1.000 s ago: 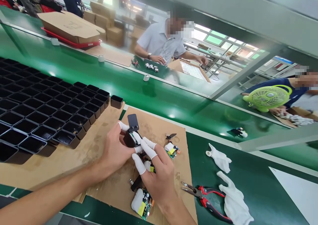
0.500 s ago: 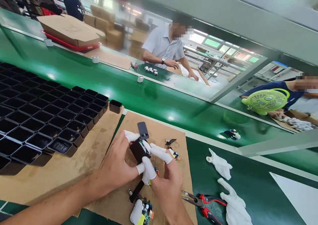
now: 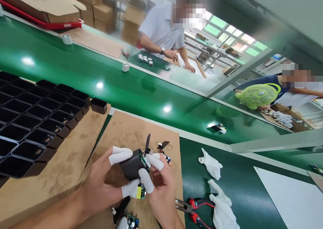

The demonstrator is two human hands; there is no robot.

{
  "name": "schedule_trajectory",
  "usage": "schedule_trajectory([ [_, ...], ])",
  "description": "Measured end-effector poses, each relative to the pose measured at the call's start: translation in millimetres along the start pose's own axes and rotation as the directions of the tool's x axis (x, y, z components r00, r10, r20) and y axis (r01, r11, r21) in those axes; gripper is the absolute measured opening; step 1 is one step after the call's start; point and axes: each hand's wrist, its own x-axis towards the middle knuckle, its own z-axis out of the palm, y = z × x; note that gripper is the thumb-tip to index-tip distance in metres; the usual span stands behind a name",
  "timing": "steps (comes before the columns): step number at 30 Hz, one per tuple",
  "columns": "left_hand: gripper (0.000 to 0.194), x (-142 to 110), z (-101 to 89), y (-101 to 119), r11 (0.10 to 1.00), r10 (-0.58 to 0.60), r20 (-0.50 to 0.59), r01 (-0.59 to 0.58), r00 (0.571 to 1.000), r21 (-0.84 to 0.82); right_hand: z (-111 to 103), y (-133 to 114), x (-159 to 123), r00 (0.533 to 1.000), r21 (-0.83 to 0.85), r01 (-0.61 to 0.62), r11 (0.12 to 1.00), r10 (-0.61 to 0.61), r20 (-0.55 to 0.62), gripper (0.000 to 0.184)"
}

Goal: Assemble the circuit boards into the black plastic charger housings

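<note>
My left hand, with white finger cots on, grips a black plastic case between fingers and thumb. At the case's open right end, a green circuit board shows partly inside. My right hand, also in finger cots, pinches at that end, its thumb against the case edge and a fingertip by the board. A thin black plate stands up from the board end. Below the hands lie circuit boards with black plates, partly hidden; another board assembly lies beyond my right hand.
Rows of black cases stand on cardboard at left. Right of the work cardboard lie red-handled pliers and white cloth-like pieces. A green belt runs across. Opposite are two people and a green fan.
My hands have turned the case so that its broad side faces me and the black plate stands edge-on. The whole view has shifted, with the surroundings moving left.
</note>
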Motion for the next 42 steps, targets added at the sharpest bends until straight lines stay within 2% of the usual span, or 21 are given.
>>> schedule_trajectory([
  [2, 0.065, -3.4, 0.1, -2.9, 1.0, -0.003, 0.001, 0.003, 1.0, -0.012, 6.4, 3.4, 0.2, 0.992, 0.206, -0.118, 0.971, 0.122, -0.008, 0.036],
  [4, 0.069, -7.3, -1.1, -5.7, 1.0, 0.01, -0.005, -0.01, 1.0, -0.007, 11.8, 3.3, 2.2, 0.967, 0.387, -0.243, 0.889, 0.252, 0.028, 0.041],
  [7, 0.078, -11.1, -5.1, -9.7, 0.998, 0.056, -0.043, -0.056, 0.998, 0.004, 14.4, -2.8, 6.4, 0.892, 0.554, -0.403, 0.729, 0.449, 0.058, 0.041],
  [10, 0.063, -9.0, -10.2, -14.5, 1.0, 0.0, -0.071, 0.001, 0.997, 0.008, 12.2, -7.4, 8.5, 0.82, 0.697, -0.42, 0.581, 0.572, 0.018, 0.044],
  [13, 0.041, -2.9, -12.8, -19.0, 0.996, -0.082, -0.144, 0.087, 0.986, 0.026, 9.7, -3.7, 8.6, 0.809, 0.766, -0.36, 0.532, 0.587, -0.026, 0.049],
  [16, 0.029, 1.5, -11.1, -20.6, 0.997, -0.061, -0.166, 0.069, 0.984, 0.045, 8.0, 4.5, 8.0, 0.821, 0.786, -0.326, 0.525, 0.569, -0.039, 0.049],
  [21, 0.024, 1.1, -6.6, -14.8, 0.991, 0.064, -0.062, -0.056, 0.996, 0.121, 6.2, 9.3, 1.4, 0.848, 0.783, -0.337, 0.523, 0.53, 0.011, 0.039],
  [26, 0.033, -1.9, -6.3, -6.7, 0.961, 0.225, -0.014, -0.219, 0.974, 0.171, 8.6, 2.3, -3.5, 0.859, 0.787, -0.336, 0.517, 0.511, 0.031, 0.041],
  [28, 0.038, -4.0, -6.6, -4.8, 0.955, 0.252, -0.011, -0.247, 0.968, 0.165, 9.2, -1.0, -0.8, 0.876, 0.745, -0.315, 0.588, 0.483, -0.011, 0.041],
  [30, 0.049, -6.2, -7.1, -3.7, 0.961, 0.24, -0.018, -0.235, 0.971, 0.144, 9.0, -3.6, 3.2, 0.914, 0.634, -0.259, 0.729, 0.398, -0.084, 0.038],
  [32, 0.06, -7.2, -7.8, -2.9, 0.979, 0.165, 0.005, -0.164, 0.986, 0.118, 8.7, -5.5, 6.1, 0.963, 0.444, -0.151, 0.883, 0.232, -0.135, 0.032],
  [34, 0.064, -6.0, -8.1, -2.3, 0.994, 0.048, 0.059, -0.054, 0.997, 0.1, 9.1, -6.9, 6.6, 0.993, 0.232, -0.002, 0.973, 0.029, -0.112, 0.023],
  [36, 0.062, -2.6, -7.9, -1.2, 0.993, -0.068, 0.125, 0.055, 0.99, 0.108, 10.4, -7.5, 4.9, 0.989, 0.072, 0.142, 0.987, -0.14, -0.037, 0.016],
  [38, 0.056, 2.1, -7.9, 0.8, 0.98, -0.156, 0.17, 0.13, 0.973, 0.153, 12.0, -7.3, 2.2, 0.968, -0.027, 0.25, 0.968, -0.249, 0.034, 0.021],
  [40, 0.048, 6.9, -8.7, 3.7, 0.967, -0.204, 0.219, 0.161, 0.954, 0.2, 13.0, -6.4, 0.2, 0.951, -0.08, 0.307, 0.948, -0.302, 0.062, 0.03],
  [42, 0.045, 10.5, -10.4, 6.5, 0.961, -0.226, 0.264, 0.171, 0.938, 0.215, 12.4, -5.4, -0.2, 0.954, -0.096, 0.301, 0.949, -0.297, 0.049, 0.035],
])
